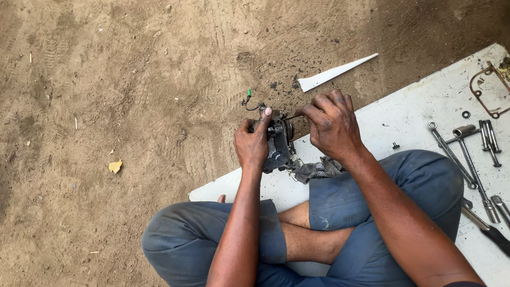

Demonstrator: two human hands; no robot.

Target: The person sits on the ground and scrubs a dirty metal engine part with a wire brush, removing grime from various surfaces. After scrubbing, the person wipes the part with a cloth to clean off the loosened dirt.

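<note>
Position: the person sat cross-legged, partly on a white board [419, 106] laid over the dirt ground [122, 95].
Left hand [251, 146]: its grip was closed around a small dark metal assembly [277, 144], thumb raised along the top edge.
Assembly location: held in the air above the near edge of the white board, in front of the crossed legs, between the two hands.
Wire: a thin dark lead with a green tip [248, 94] curled up from the top of the assembly.
Right hand [332, 126]: fingers curled shut, pinching a thin dark tool [293, 116] whose tip met the right side of the assembly; the kind of tool could not be told.
Rag: a grey crumpled cloth [319, 170] lay on the board just below the assembly, against the right knee.
Tools: several wrenches and socket drivers [467, 154] lay on the board to the right, well apart from the hands.
Gasket: a rust-coloured gasket [481, 95] rested near the far right corner of the board.
Washer: a small ring [466, 114] lay just beside the gasket.
Debris: a white pointed plastic strip [334, 73] lay on the dirt beyond the hands; a yellow leaf [115, 166] lay far to the left.
</note>
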